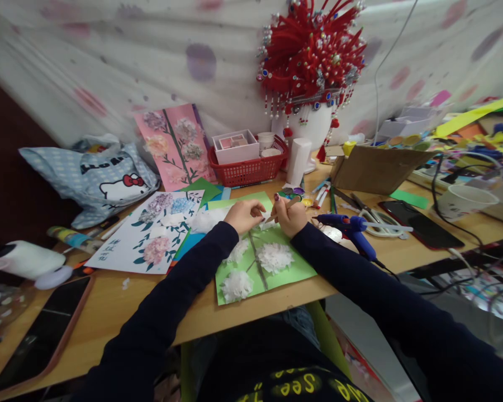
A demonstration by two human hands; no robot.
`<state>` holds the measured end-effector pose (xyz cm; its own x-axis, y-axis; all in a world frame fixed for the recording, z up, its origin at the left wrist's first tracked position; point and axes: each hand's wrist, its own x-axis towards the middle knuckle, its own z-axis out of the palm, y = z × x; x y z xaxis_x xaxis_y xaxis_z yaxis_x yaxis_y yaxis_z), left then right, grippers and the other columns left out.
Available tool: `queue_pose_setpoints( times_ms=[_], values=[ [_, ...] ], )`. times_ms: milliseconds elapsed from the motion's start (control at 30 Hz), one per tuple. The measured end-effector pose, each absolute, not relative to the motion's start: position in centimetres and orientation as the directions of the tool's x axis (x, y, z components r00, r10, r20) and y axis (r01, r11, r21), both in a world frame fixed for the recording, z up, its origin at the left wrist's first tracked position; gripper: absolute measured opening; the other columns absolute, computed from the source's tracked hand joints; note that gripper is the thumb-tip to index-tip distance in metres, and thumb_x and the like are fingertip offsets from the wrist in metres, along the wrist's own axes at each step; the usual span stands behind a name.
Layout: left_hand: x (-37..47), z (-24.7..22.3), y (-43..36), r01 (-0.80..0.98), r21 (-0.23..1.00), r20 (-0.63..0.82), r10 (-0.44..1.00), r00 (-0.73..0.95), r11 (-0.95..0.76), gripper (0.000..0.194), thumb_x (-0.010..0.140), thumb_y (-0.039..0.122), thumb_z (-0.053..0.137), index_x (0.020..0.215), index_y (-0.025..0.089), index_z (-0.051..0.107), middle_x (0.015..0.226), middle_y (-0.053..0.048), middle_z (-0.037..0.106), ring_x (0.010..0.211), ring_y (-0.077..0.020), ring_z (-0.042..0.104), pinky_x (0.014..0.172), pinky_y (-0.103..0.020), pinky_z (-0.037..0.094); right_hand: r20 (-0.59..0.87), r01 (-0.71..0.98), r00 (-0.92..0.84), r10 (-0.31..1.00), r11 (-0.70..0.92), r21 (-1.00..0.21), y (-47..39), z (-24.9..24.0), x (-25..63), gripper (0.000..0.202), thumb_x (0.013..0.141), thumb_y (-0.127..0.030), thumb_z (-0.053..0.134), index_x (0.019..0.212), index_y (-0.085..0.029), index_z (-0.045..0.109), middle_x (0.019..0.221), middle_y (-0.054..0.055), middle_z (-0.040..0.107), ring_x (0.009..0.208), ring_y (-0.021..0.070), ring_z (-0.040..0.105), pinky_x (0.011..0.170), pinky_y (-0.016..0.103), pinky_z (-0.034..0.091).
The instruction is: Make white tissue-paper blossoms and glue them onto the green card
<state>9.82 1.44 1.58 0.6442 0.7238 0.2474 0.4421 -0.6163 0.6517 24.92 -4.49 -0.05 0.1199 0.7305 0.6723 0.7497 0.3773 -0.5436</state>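
On the table before me lies a green card [230,287] with a dark painted stem and several ruffled white paper flowers [275,258]. Above its upper part, my left hand [245,215] has its fingers curled close together; anything pinched in them is too small to make out. Facing it, my right hand [291,216] is closed around a thin, pointed, light-brown stick [272,219]. The stick's tip points left, near white paper between the hands. Just right of my right hand, a blue glue gun [354,228] lies on its side.
A floral picture [151,240] lies left, near a phone [44,329]. Behind stand a pink flower card [176,148], a red basket [247,168] and a beaded red headdress [314,61]. Scissors [375,215], another phone [421,223], cables and a paper cup [465,201] occupy the right.
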Motion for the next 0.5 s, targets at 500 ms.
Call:
queue_pose_setpoints(
  times_ms=[500],
  values=[
    [9.24,2.08,2.15,0.473,0.603,0.243,0.713,0.658,-0.642,0.020,0.066,0.013,0.061,0.087,0.013,0.063,0.085,-0.006,0.069,0.072,-0.0142,0.063,0.072,-0.027,0.051,0.636,0.860,0.024,0.772,0.309,-0.407,-4.06,-0.48,24.94,0.054,0.094,-0.041,0.021,0.061,-0.017,0.056,0.048,0.003,0.057,0.043,0.0099,0.051,0.049,0.021,0.035]
  ],
)
